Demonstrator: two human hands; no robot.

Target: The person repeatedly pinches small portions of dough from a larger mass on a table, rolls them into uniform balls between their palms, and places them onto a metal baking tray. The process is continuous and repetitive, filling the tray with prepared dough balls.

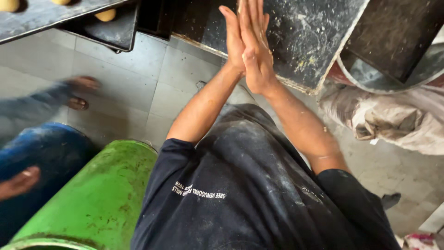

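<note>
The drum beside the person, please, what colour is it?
Green, smudged with dirt; the drum shows best in the head view.

Green drum (pixel 99 194); navy flour-dusted shirt (pixel 249 185); grey floor tiles (pixel 138 83).

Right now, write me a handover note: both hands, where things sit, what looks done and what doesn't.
Left hand and right hand: pressed palm to palm, fingers straight, raised over the edge of the dark floured worktop. Whether anything lies between the palms cannot be seen.
Things: pale dough balls sit on a dark tray at upper left; a green drum stands by the left leg; crumpled sacking lies on the right.
Another person, blurred, is on the left.
Done: some dough balls are shaped and trayed.
Left: cannot tell from this view.
</note>
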